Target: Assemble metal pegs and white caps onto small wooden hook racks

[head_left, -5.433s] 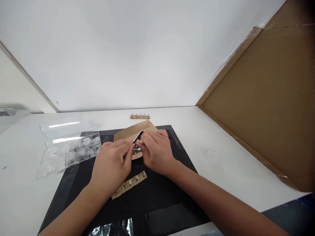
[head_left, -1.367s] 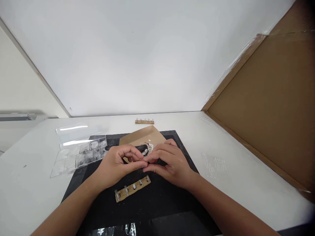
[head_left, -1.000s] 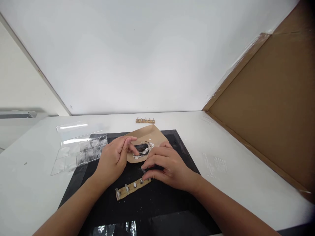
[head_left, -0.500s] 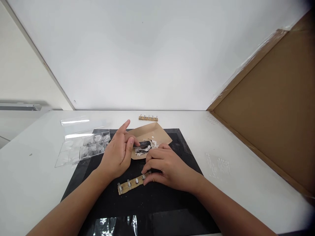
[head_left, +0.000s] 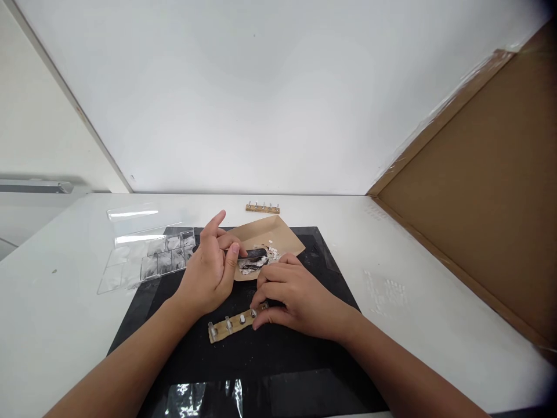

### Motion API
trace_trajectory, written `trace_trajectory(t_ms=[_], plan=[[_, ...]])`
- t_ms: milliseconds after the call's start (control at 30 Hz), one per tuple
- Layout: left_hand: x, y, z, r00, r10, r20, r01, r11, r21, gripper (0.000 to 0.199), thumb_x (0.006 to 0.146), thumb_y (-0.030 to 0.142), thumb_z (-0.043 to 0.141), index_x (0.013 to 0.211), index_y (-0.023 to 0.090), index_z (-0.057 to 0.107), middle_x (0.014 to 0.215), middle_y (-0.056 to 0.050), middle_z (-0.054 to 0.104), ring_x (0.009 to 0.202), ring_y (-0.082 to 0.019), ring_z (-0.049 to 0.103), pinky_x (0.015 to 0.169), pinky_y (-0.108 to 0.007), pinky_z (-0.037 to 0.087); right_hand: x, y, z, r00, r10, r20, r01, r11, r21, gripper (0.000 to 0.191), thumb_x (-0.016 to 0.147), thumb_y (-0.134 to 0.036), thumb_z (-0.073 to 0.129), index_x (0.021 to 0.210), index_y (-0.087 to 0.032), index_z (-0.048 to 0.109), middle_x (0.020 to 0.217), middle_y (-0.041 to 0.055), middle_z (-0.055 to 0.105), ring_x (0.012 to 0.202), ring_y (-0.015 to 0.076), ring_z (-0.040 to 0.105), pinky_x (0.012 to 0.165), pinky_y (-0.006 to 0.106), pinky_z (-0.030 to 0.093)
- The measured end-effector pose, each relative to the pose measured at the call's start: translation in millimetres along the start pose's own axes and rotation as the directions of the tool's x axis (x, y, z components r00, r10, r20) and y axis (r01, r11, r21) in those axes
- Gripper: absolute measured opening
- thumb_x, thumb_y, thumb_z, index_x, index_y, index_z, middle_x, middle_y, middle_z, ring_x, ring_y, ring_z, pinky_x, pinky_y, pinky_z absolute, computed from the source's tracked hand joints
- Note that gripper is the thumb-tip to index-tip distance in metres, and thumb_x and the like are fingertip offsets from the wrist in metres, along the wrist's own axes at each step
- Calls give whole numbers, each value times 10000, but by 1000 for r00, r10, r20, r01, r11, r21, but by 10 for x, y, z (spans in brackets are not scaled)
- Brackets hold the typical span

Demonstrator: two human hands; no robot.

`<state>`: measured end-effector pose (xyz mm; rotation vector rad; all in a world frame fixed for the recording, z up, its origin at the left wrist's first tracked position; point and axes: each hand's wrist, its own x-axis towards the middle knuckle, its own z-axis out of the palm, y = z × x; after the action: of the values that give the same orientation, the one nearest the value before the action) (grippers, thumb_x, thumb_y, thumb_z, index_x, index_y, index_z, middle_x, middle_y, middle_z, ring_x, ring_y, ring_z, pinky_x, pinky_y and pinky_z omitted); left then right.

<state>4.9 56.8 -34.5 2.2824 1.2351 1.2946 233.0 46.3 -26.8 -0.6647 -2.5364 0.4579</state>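
A tan strip (head_left: 235,326) with several small clear and white pieces standing on it lies on the black mat (head_left: 243,371). My right hand (head_left: 289,296) is at the strip's right end, thumb and fingertips pinched around a small piece there. Above the strip, my left hand (head_left: 213,267) holds a dark, slim tool (head_left: 256,253) between thumb and fingers, index finger raised. The tool's tip reaches over a brown paper tray (head_left: 285,235) holding small white bits (head_left: 273,253) and dark scraps.
At the left, a clear compartment box (head_left: 163,264) holds whitish packets, with its transparent lid (head_left: 133,215) behind. A second strip with small pegs (head_left: 263,208) lies near the wall. Clear pieces (head_left: 387,293) lie right of the mat. A cardboard panel (head_left: 478,191) stands at the right.
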Motion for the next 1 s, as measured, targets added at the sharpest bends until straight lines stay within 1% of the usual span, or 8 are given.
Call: trace_trajectory(t_ms=[200,400,533,700,800,900,1000], plan=[[-8,-14,18,1000,26,1,-26,999,-29,611,1080,208,444,1592,170,113,967,-46,699,1081,-245,632,1012,-487,475,2,-12,-21,1000,13,10,-13,1000,4,256,901,-474,839,934,-229,771,912,-28,711,889,151,677,906,348,320],[-12,-8,34,999,43,23,-42,998,-41,560,1069,184,457,1544,192,160,979,-37,666,1073,-236,631,1030,-488,468,15,-31,-40,998,58,22,-59,998,34,254,905,-479,834,894,-234,769,867,-41,723,895,155,676,895,357,312],[-16,-9,48,999,49,24,-46,995,-90,586,1069,182,460,1545,192,117,983,-33,659,1038,-228,630,1040,-496,465,19,-31,-39,997,60,39,-62,997,55,233,883,-442,867,911,-232,771,884,-37,722,913,160,678,894,355,312],[-13,-1,45,998,51,35,-49,997,-64,558,1066,179,462,1520,199,137,992,-30,652,1054,-233,635,1031,-492,461,17,-44,-50,995,84,49,-87,993,75,206,889,-408,870,918,-231,768,890,-34,728,896,157,677,899,355,318],[-5,19,35,998,56,35,-54,998,-41,489,1071,184,453,1484,202,191,1000,-31,653,1078,-235,635,1028,-479,461,16,-53,-56,994,96,56,-100,991,86,206,899,-420,858,934,-236,773,898,-24,741,893,164,681,903,359,326],[1,37,25,998,55,35,-55,998,-14,368,1077,192,442,1411,203,288,1010,-38,655,1118,-235,629,1027,-461,463,17,-56,-54,994,99,52,-103,991,90,210,899,-427,856,935,-236,776,897,-19,746,891,168,684,906,362,328],[2,41,20,998,49,41,-49,999,-3,256,1078,194,440,1324,207,372,1001,-40,654,1111,-229,636,1029,-457,466,22,-56,-51,994,97,51,-101,991,87,208,892,-423,864,929,-236,780,893,-22,743,893,166,685,900,360,325]])
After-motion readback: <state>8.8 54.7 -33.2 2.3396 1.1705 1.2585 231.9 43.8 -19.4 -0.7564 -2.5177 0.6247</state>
